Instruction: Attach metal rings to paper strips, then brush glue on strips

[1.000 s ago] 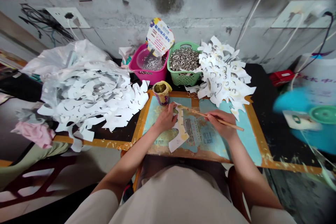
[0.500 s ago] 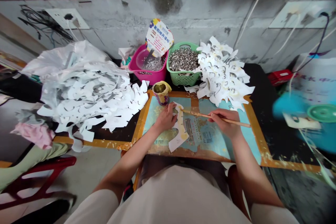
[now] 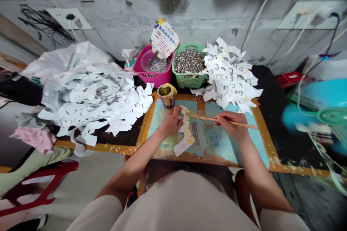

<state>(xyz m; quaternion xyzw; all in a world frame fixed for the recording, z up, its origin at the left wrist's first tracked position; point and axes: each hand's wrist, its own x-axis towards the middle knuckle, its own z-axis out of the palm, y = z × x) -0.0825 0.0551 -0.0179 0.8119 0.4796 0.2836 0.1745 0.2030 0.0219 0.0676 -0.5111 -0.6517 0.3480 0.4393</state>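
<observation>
Paste [image 3: 187,131] on the narrow white paper cut-out [image 3: 182,147] could smear onto the printed mat [image 3: 214,140] if the strip slips, since only one hand pins it down. Too much push from the wooden stick [image 3: 225,121] could also crease or tear its thin, scalloped edge. The paste cup [image 3: 166,96] stands at the far edge of the desk [image 3: 206,97], close to the left hand [image 3: 170,122], where a careless knock could tip it. The loose pile of cut-outs [image 3: 230,75] overhangs the far right of the mat and could slide.

The left hand lies flat with its fingers close together, pressing against the cut-out's left edge. The right hand [image 3: 230,127] pinches the stick between thumb and fingers, its tip at the strip's upper edge. The cut-out lies on the mat between both hands.
</observation>
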